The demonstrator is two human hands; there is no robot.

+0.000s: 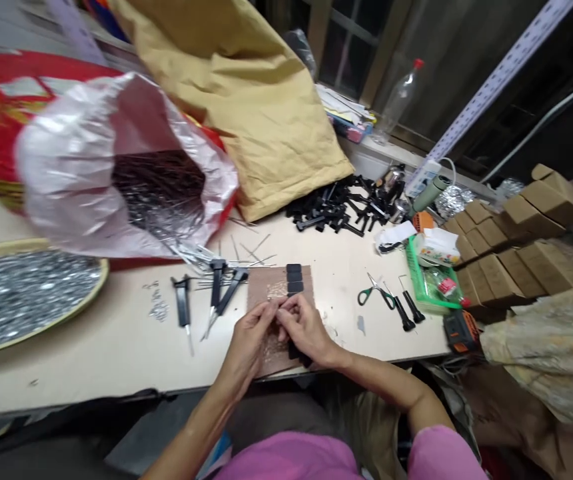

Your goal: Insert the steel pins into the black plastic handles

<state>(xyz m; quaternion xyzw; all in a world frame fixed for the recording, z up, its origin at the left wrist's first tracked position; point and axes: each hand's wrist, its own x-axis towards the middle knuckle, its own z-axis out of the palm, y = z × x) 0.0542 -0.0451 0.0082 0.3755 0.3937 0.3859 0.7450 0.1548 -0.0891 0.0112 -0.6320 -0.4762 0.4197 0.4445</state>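
Observation:
Both my hands meet over a brown board (266, 287) at the table's near edge. My left hand (249, 340) is closed in a pinch on something small I cannot make out. My right hand (306, 330) is curled beside it, fingertips touching the left hand's, over a dark piece. Two black rectangular pieces (294, 279) lie on the board just beyond my fingers. Left of the board lie black-handled tools with metal pins (216, 293).
A clear plastic bag of thin metal pins (131, 173) lies open at the left. A round tray of small metal parts (21, 293) sits at the far left. A heap of black handles (341, 203), scissors (374, 292), a green tray (429, 283) and cardboard boxes (506, 247) are to the right.

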